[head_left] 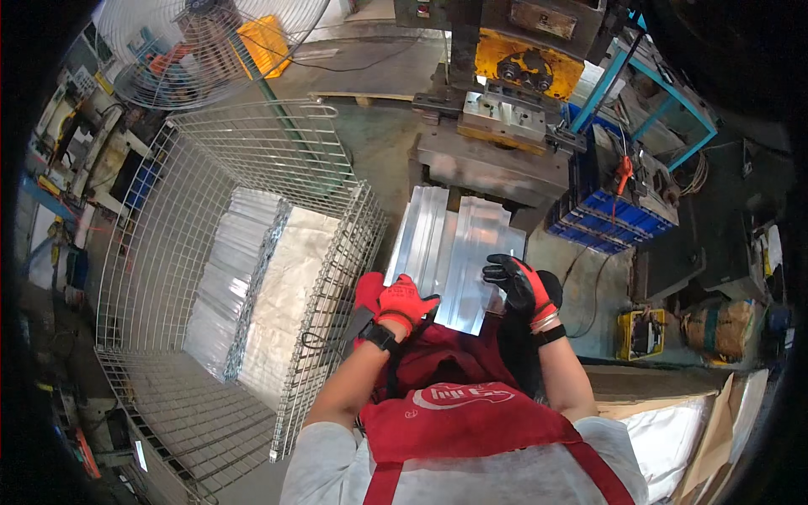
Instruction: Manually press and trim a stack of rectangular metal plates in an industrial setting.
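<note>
In the head view, at the centre of the frame, a left ribbed metal panel and, just beside it, a right ribbed metal panel; long sides roughly parallel, lower ends near the red apron. Probably laid so for easy reach from either side, in line with the press at upper centre. At left of frame, inside a wire cage, stacked ribbed pieces next to a tan sheet; likely set in rows to sit snugly.

By the lower end of the left panel, left hand, back upward, fingers bent and close together, apparently touching metal; too hidden to judge whether gripping or merely steadying. Over the right panel's right edge, right hand, fingers loosely curved and half spread, seemingly around nothing; contact with the panel impossible to make out.
</note>
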